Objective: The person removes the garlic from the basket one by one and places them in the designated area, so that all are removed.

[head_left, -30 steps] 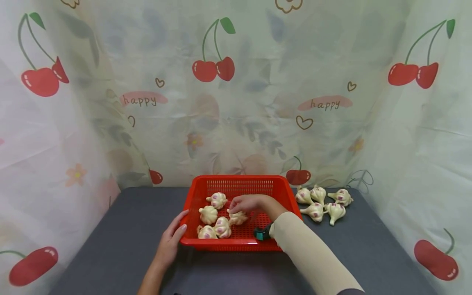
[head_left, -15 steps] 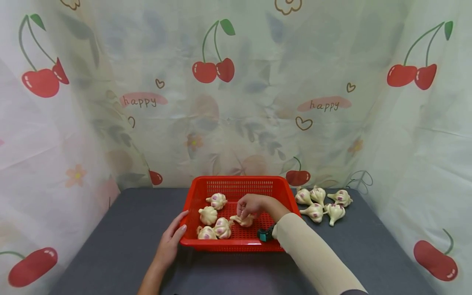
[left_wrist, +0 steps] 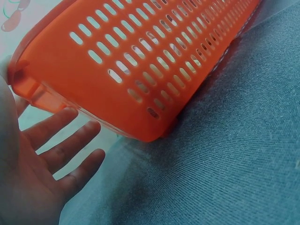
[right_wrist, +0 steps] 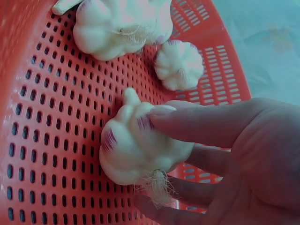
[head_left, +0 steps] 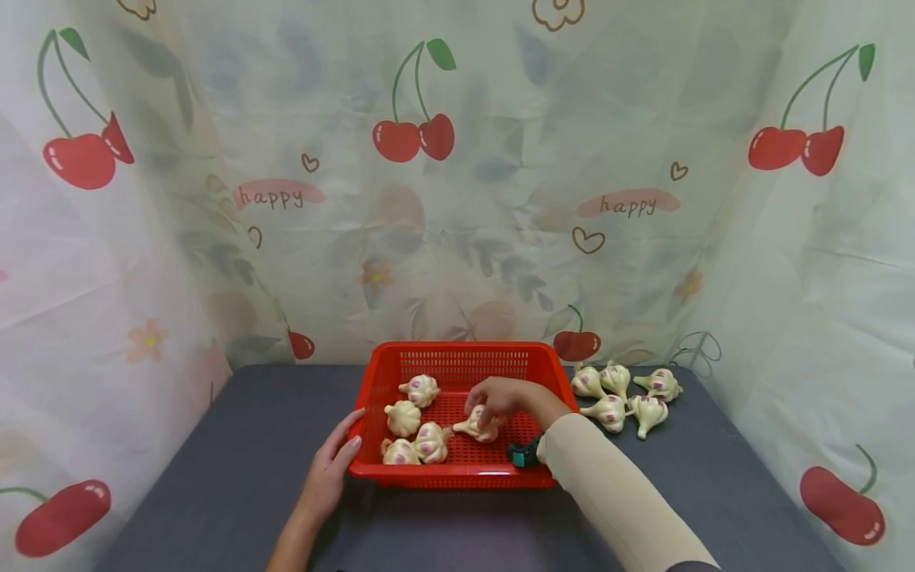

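In the red plastic basket, my right hand pinches a garlic bulb low over the slotted floor. Its thumb presses one side in the right wrist view, while the other fingers lie behind the bulb, partly hidden by it. My left hand rests against the basket's left rim. Its fingers look straight and spread in the left wrist view, beside the slotted wall. Several other garlic bulbs lie toward the basket's left side, among them one garlic bulb close left of the held one.
Several more garlic bulbs lie on the dark grey table right of the basket. A patterned curtain hangs behind and along both sides. A dark band sits on the right wrist, near the basket's front rim.
My right hand has shifted right inside the basket, and its garlic bulb has moved right with it, away from the left group. The left hand has stayed at the rim.
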Demonstrator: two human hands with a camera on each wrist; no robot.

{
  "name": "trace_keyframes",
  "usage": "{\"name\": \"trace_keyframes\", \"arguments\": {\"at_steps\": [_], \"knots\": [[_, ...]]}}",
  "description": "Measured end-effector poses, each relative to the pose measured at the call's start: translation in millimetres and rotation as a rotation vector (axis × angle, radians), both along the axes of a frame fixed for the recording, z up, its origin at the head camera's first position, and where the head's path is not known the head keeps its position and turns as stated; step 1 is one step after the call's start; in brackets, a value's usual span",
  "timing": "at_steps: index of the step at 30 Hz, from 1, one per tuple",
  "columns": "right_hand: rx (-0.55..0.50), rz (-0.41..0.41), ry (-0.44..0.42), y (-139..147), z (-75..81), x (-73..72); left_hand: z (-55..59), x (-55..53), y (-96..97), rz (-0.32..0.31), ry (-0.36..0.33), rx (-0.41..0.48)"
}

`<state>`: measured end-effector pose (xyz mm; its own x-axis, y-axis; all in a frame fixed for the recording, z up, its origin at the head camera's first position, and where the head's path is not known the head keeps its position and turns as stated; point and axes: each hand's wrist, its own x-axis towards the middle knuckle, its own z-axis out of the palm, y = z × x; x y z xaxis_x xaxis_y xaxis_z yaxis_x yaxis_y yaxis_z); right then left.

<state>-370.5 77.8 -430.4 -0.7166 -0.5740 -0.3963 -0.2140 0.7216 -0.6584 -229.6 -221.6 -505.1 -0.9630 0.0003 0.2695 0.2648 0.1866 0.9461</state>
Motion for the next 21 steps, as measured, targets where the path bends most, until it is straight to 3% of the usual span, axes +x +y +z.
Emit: {"name": "trace_keyframes", "arguments": {"at_steps": [5,12,21], "knots": [[0.016,-0.005,-0.029,5.7,-1.4,-1.7,0.7,0.0,0.2,0.004,-0.002,-0.005],[-0.008,0.024,0.033,15.4,-0.9,-1.6,-1.5,0.2,0.1,-0.005,-0.006,0.000],[-0.096,0.081,0.141,25.3,24.9,12.0,0.5,0.5,-1.0,0.002,-0.011,-0.007]]}}
